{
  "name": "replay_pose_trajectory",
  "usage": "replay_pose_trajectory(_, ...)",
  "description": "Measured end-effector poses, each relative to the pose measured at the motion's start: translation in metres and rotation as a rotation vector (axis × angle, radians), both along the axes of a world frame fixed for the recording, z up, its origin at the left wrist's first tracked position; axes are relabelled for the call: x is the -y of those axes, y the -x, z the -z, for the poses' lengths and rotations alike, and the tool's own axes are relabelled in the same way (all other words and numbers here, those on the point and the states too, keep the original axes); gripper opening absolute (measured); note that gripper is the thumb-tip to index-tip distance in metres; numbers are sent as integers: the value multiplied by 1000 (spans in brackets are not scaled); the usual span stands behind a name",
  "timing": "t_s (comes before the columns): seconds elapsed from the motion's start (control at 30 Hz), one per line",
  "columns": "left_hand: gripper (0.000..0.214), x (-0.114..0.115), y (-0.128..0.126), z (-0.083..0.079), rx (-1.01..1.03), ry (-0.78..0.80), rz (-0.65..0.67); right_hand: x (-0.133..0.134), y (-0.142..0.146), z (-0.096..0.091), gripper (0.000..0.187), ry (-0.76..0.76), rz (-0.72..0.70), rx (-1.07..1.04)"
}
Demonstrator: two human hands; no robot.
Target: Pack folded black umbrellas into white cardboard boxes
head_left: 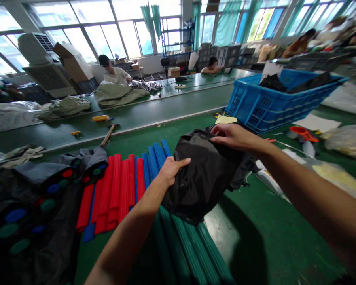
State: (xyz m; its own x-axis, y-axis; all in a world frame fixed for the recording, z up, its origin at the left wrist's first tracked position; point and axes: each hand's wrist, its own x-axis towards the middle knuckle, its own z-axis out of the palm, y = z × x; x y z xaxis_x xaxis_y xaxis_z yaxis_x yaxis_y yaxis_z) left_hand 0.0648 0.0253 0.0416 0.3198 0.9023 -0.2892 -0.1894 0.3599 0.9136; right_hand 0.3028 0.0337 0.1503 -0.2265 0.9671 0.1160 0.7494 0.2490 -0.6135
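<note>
no words or numbers can be read for sure. at nine o'clock, a white plastic sack (6,113) has big gray letters printed on its front, but they are too faint and crumpled to spell out. at two o'clock, a white card (272,69) stands up in the blue plastic crate (261,109); if it has any writing, it is too blurry to tell.

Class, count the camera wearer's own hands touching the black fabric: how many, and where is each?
2: the left hand at the left side of the black fabric, and the right hand at its upper right part. Neither is fully hidden.
</note>
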Motion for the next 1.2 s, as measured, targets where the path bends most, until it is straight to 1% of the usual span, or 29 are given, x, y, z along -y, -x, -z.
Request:
replay_pose_trajectory(0.03, 41, -8, -2, 9, -28, 42, -70, -7, 2, 9, 29, -161, 153, 80)
replay_pose_trajectory(0.07, 37, -17, -3, 19, -75, 62, -126, -11, 3, 21, 30, -278, 280, 115)
replay_pose_trajectory(0.1, 33, -27, -3, 27, -131, 63, -171, -13, 5, 34, 32, -332, 370, 105)
replay_pose_trajectory(0.13, 30, -38, -3, 35, -190, 53, -211, -11, 6, 49, 32, -320, 421, 72)
replay_pose_trajectory(0.2, 29, -56, 2, 46, -342, 24, -302, -1, 6, 85, 32, -167, 436, 13)
replay_pose_trajectory(0.27, 35, -68, 12, 53, -542, -23, -398, 20, 5, 125, 28, 5, 419, 54)
replay_pose_trajectory(0.33, 46, -70, 23, 58, -760, -98, -472, 51, 5, 166, 21, 122, 389, 99)
replay_pose_trajectory(0.37, 50, -67, 27, 62, -862, -149, -485, 70, 6, 186, 17, 177, 371, 115)
replay_pose_trajectory(0.4, 50, -61, 29, 66, -952, -210, -472, 91, 8, 204, 15, 233, 348, 128)
replay_pose_trajectory(0.43, 46, -53, 30, 72, -1026, -280, -425, 113, 13, 221, 16, 290, 313, 135)
replay_pose_trajectory(0.47, 39, -42, 28, 78, -1082, -358, -342, 136, 19, 236, 20, 348, 274, 139)
replay_pose_trajectory(0.53, 26, -15, 20, 95, -1147, -513, -101, 179, 36, 262, 26, 437, 171, 147)
replay_pose_trajectory(0.57, 24, -1, 14, 104, -1165, -582, 27, 197, 46, 272, 27, 461, 99, 184)
replay_pose_trajectory(0.63, 28, 24, 1, 121, -1208, -682, 226, 225, 64, 287, 32, 499, 82, 245)
replay_pose_trajectory(0.7, 29, 42, -9, 134, -1271, -726, 317, 240, 76, 296, 40, 518, 108, 241)
replay_pose_trajectory(0.73, 29, 47, -13, 138, -1301, -736, 330, 243, 79, 299, 45, 518, 115, 212)
replay_pose_trajectory(0.8, 33, 51, -15, 139, -1341, -752, 326, 244, 76, 302, 58, 518, 99, 127)
replay_pose_trajectory(0.83, 36, 50, -12, 137, -1363, -748, 293, 241, 71, 302, 62, 520, 95, 82)
replay_pose_trajectory(0.87, 38, 47, -8, 133, -1393, -724, 230, 238, 63, 301, 63, 524, 97, 36)
replay_pose_trajectory(0.93, 40, 40, 7, 124, -1474, -626, 52, 227, 41, 292, 59, 555, 90, -68)
replay_pose_trajectory(0.97, 41, 35, 16, 120, -1514, -562, -42, 221, 27, 284, 57, 584, 81, -124)
replay_pose_trajectory(1.0, 43, 31, 26, 117, -1545, -500, -118, 217, 13, 274, 54, 632, 41, -181)
replay_pose_trajectory(1.03, 45, 26, 34, 114, -1562, -452, -165, 213, 0, 262, 52, 711, -1, -238)
replay_pose_trajectory(1.1, 45, 18, 45, 113, -1555, -397, -194, 212, -21, 234, 49, 874, -75, -382)
replay_pose_trajectory(1.13, 43, 15, 47, 114, -1537, -372, -200, 213, -26, 220, 49, 951, -101, -466)
replay_pose_trajectory(1.2, 36, 8, 46, 117, -1478, -314, -212, 216, -27, 196, 50, 1057, -117, -640)
